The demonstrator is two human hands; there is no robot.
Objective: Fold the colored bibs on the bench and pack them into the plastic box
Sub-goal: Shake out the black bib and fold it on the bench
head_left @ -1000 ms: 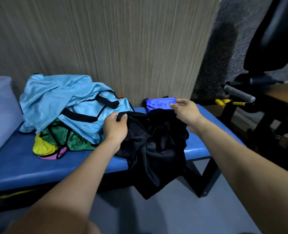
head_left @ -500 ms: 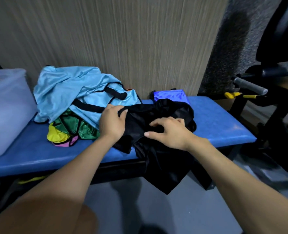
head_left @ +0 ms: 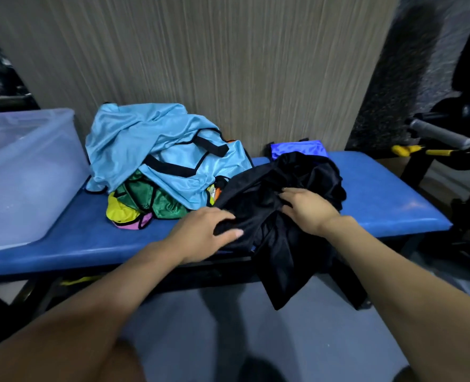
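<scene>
Head view is showing a black bib (head_left: 280,205) lying bunched on the blue bench (head_left: 388,199), just right of a pile of bibs (head_left: 167,175), with one end hanging off the front edge toward the floor. The left hand (head_left: 203,232) is pinching its near edge, and the right hand (head_left: 308,208) is pressing on its middle with fingers curled into the cloth. To fold it well, I think both hands should be pulling it flat first, since its long side is running from the wall toward the person, and the plastic box (head_left: 63,161) is waiting at the left end.
</scene>
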